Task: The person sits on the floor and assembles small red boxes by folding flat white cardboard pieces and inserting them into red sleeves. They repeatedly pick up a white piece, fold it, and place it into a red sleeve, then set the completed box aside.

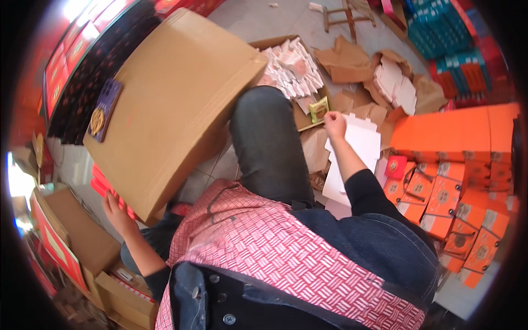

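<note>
The right hand [334, 125] seems to pinch the green packet [318, 110] by its right edge; the left hand [117, 213] is at the red things [100, 182], but I cannot tell if it grasps them. The packet is at the near right end of the open carton [301, 119], beside the white packets [291, 63]. I think it is better to pinch lightly, only at the edge, and lift straight up

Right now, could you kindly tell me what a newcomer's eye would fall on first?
Probably the large brown cardboard box at upper left, then the bright orange boxes stacked at right. Near upper centre, the right hand pinches a small green packet.
</note>
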Tool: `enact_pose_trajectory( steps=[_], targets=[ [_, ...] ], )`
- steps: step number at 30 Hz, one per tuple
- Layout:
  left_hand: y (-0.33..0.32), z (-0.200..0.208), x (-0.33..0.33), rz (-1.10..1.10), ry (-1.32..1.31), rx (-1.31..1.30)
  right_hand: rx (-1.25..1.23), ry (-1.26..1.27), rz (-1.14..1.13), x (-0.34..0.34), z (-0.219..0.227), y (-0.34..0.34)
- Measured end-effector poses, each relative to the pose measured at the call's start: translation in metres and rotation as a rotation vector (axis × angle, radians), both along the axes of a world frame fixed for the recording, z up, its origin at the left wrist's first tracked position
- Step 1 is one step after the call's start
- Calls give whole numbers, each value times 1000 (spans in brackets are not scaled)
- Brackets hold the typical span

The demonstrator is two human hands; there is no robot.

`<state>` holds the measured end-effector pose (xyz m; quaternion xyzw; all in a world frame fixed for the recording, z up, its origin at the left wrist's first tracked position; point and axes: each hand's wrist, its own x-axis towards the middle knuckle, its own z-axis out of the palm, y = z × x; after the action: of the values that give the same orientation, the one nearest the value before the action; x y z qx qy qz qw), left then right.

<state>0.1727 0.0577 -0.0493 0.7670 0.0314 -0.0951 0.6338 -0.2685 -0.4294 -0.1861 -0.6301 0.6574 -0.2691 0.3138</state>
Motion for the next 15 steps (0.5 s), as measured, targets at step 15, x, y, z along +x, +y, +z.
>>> enact_pose_trajectory(
  steps=[15],
  targets=[
    [-19,4,-63,-22,-53,470,545,709,-255,-79,-44,28]
  ],
)
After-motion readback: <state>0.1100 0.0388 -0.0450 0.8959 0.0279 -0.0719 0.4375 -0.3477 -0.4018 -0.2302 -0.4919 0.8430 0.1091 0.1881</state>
